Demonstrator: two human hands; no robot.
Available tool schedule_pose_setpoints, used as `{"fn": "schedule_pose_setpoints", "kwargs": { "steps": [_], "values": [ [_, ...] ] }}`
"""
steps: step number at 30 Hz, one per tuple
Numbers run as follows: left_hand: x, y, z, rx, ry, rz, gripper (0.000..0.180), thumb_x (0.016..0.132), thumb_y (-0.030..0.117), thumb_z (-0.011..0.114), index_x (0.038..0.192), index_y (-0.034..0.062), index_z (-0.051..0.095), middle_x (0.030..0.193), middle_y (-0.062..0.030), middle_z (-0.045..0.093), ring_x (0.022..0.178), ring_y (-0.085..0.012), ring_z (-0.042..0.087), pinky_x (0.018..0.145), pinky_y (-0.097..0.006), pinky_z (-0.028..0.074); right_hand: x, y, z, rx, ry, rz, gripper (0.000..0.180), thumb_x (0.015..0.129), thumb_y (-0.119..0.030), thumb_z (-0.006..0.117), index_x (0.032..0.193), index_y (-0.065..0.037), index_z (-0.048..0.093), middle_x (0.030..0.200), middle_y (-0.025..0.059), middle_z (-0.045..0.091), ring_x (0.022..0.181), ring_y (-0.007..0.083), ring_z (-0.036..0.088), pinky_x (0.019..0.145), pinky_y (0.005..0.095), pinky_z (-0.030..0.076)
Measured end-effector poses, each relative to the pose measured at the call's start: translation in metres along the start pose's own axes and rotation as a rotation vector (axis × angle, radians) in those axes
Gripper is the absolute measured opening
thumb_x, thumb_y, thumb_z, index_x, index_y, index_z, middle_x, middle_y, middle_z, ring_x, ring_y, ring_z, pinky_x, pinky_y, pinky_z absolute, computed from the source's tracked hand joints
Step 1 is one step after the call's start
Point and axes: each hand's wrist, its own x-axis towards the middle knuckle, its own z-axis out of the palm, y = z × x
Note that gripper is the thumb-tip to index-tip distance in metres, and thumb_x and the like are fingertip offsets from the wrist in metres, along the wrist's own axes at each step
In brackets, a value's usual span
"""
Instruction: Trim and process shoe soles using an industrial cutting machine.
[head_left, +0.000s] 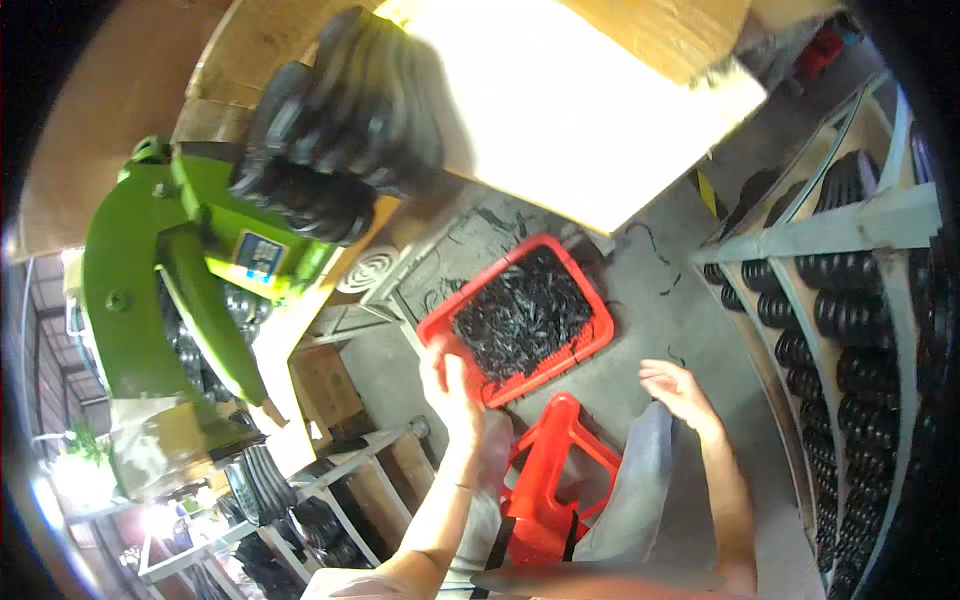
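A red plastic basket (599,338) sits on the floor ahead of my knees, filled with thin black strips and scraps (525,313). My left hand (452,388) is in front of the basket's near left corner, its fingers slightly apart and blurred; whether it touches the rim I cannot tell. Above my right knee, my right hand (680,392) is held with fingers stretched out and nothing in it. Between my legs stands a red plastic stool (545,485).
Left of me is a green machine (135,290). Stacked black rings (350,120) lie beside a brightly lit tabletop (590,100). A metal rack (850,235) with many black rings lines the right side. Shelves (335,475) with more black parts are at lower left.
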Motion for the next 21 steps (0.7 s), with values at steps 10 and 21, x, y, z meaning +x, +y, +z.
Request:
{"fn": "schedule_pose_setpoints", "kwargs": {
  "steps": [10,21],
  "values": [
    [0.242,0.132,-0.033,-0.796,-0.140,-0.022,0.081,0.094,0.065,0.034,0.135,-0.0030,0.045,0.138,-0.0139,0.049,0.130,-0.0259,0.042,0.112,-0.042,0.026,0.157,-0.425,0.152,-0.009,0.159,-0.425,0.075,0.087,-0.049,0.063,0.138,0.000,0.039,0.133,0.0164,0.052,0.117,0.0234,0.054,0.097,0.0407,0.043],
    [0.291,0.170,-0.031,-0.862,-0.392,-0.231,0.064,0.089,0.062,0.047,0.124,0.0085,0.058,0.119,-0.0073,0.064,0.107,-0.0231,0.061,0.095,-0.040,0.046,0.235,-0.407,0.199,0.371,-0.051,-0.340,0.070,0.085,-0.047,0.064,0.135,-0.001,0.046,0.127,0.0157,0.057,0.114,0.0232,0.057,0.099,0.0381,0.044]
  ]
}}
